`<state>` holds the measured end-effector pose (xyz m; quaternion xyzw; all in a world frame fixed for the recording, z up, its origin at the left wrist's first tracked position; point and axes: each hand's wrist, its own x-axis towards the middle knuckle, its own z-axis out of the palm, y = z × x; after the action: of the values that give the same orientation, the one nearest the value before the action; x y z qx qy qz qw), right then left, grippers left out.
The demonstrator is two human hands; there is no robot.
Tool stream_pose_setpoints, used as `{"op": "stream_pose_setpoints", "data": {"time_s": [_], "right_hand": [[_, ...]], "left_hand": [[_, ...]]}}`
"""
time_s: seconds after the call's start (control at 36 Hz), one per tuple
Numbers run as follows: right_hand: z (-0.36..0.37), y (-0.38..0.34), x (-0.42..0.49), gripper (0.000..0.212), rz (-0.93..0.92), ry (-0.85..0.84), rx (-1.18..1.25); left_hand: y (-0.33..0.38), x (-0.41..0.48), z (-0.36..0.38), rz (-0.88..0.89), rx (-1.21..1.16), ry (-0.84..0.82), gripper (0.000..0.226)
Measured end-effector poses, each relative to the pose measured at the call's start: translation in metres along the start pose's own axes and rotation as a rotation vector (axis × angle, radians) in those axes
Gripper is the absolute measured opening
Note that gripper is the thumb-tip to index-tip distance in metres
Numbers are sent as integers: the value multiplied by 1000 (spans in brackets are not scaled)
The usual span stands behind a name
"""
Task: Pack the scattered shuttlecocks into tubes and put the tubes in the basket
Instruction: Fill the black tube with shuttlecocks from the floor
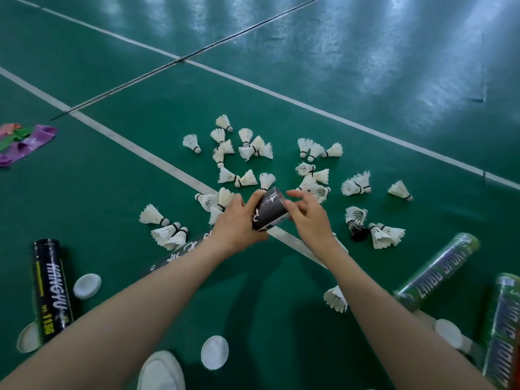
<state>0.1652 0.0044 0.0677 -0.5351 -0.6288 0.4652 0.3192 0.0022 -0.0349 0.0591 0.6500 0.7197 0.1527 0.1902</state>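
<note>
Far left: black HANGYU tube [50, 288] lies on the green court floor [281, 114], with a white cap [87, 285] just beside it. Centre: left hand [236, 223], grip curled round a black tube [271, 211], mouth tilted up and away. Right hand [309, 220] beside the mouth, grip loose and spread, thumb touching the tube wall. White shuttlecocks [247, 178] scattered on the floor beyond. Right: green tubes [439, 271] lying.

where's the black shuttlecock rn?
Head view, right of centre: the black shuttlecock lies right of the right hand, between white shuttlecocks above and beside it.
</note>
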Motion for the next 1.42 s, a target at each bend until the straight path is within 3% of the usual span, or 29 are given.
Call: {"op": "stream_pose_setpoints", "data": {"time_s": [0.14,0.33,0.56,0.75,0.94,1.11,1.28,1.42], "right_hand": [[34,47,55,18,145,-87,39],[68,105,138,42,309,-156,-263],[102,127,224,56,220,-227,-545],[128,130,276,67,168,-196,-577],[130,140,300,59,230,-270,-666],[120,150,275,45,194,-179,-846],[107,152,237,21,134,-13,-654],[86,130,196,22,77,157,-344]], "left_hand": [[-51,38,31,-134,112,-89,90],[-100,78,66,-248,163,-217,94],[-130,121,87,-288,147,-239,93],[-138,139,91,-260,123,-292,96],[-144,150,92,-263,118,-302,100],[-144,147,92,-247,126,-297,98],[-136,140,86,-231,183,-286,96],[-115,126,78,-212,201,-270,95]]}}
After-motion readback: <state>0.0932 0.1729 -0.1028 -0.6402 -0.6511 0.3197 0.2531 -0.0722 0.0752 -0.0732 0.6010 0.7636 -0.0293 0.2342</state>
